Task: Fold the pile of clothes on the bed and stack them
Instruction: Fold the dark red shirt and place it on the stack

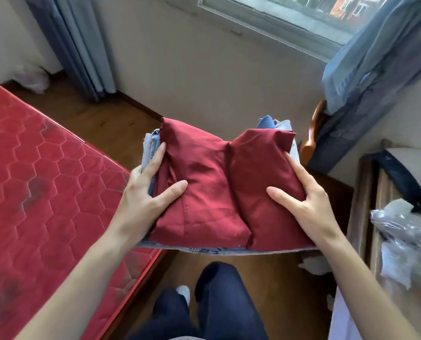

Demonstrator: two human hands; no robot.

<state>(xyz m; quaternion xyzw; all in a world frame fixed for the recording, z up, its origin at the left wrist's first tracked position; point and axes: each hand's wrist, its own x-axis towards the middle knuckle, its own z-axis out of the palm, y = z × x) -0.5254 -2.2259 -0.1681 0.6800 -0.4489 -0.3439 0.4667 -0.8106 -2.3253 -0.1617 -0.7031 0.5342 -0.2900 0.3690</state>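
Note:
I hold a stack of folded clothes in the air over the floor, to the right of the bed. A dark red garment (211, 182) lies on top, sagging along its middle. Pale denim and blue pieces (151, 145) show beneath it at the left edge, at the back and along the front. My left hand (143, 192) grips the stack's left side, thumb on the red cloth, index finger along the edge, other fingers hidden below. My right hand (309, 204) grips the right side the same way.
The bare red quilted mattress (33, 180) fills the left. Wooden floor lies below, with my legs in dark trousers (219, 303). A wooden chair (312, 136) draped with blue-grey cloth (376, 82) stands at the right, beside a wooden piece of furniture with plastic bags (400, 229). Curtains (82, 45) hang at the back left.

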